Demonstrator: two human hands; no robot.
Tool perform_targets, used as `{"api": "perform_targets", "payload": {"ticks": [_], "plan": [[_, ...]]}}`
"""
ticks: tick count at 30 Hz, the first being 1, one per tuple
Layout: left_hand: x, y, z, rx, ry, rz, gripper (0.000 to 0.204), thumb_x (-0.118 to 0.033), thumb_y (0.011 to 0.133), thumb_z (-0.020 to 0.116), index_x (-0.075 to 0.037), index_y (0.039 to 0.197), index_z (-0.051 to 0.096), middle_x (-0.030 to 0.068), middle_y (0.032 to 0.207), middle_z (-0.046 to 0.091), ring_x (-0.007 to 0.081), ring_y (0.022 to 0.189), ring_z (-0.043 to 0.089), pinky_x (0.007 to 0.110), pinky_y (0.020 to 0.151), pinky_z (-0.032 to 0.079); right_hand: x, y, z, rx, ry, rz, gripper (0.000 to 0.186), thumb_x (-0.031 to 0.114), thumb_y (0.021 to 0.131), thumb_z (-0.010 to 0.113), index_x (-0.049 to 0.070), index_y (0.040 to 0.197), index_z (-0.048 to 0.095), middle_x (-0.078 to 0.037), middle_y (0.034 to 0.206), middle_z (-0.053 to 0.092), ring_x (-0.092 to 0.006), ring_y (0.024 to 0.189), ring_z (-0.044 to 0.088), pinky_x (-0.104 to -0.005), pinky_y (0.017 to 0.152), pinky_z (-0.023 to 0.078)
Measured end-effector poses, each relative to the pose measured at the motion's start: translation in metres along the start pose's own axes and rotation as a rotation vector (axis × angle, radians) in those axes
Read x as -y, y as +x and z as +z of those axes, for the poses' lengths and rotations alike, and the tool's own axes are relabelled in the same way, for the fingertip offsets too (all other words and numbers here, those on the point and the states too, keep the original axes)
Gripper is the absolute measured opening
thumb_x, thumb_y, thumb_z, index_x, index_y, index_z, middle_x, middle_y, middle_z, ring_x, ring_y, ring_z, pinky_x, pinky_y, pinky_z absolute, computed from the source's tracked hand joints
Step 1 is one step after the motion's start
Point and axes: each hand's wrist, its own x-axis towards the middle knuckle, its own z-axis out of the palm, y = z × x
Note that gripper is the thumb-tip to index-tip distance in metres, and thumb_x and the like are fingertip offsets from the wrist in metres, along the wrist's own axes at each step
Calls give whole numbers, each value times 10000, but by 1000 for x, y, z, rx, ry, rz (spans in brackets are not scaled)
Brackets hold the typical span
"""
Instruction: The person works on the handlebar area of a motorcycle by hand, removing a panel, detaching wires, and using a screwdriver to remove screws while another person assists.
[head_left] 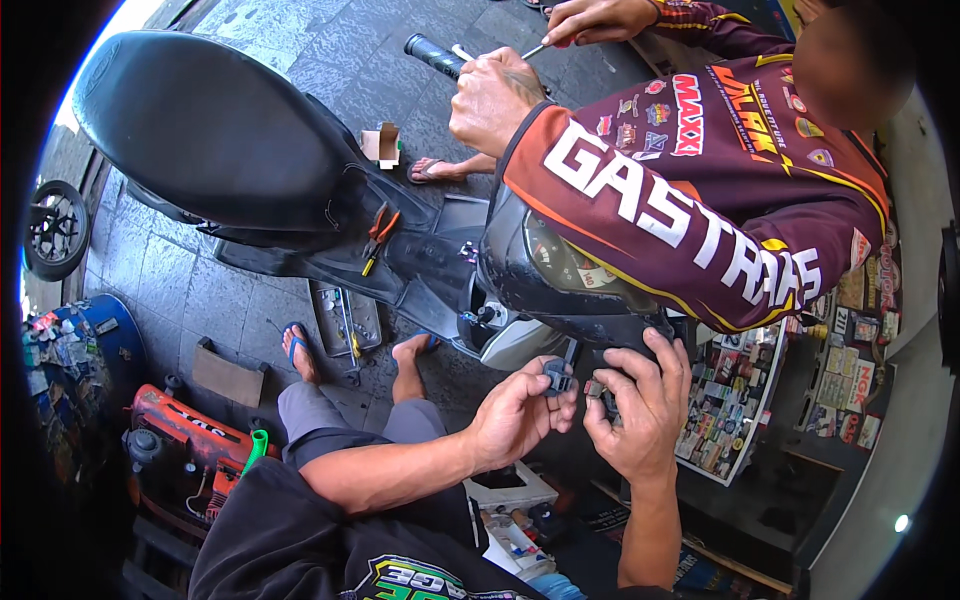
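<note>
My left hand (510, 418) pinches the dark plastic block (558, 377), my right hand (642, 415) the small piece (594, 389); light, level grips serve best.

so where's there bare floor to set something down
Bare floor shows between the scooter seat, the wheel at the left edge and the blue drum, and again between the seat and the small open box. It is crowded around the tool tray, with a sandalled foot either side; the left hand and right hand are close together.
</note>
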Motion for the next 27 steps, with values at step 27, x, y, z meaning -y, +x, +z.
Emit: {"api": "perform_targets", "payload": {"ticks": [27], "plan": [[-6, 6, -2, 70, 11, 20, 339, -169, 990, 481, -1, 1283, 512, 114, 1060, 601, 200, 912, 604, 332, 811, 505, -4, 9, 2, 8, 8, -13, 191, 102, 683, 724, 93, 874, 715, -18, 1146, 658, -324, 1281, 524, -607, 1089, 377]]}}
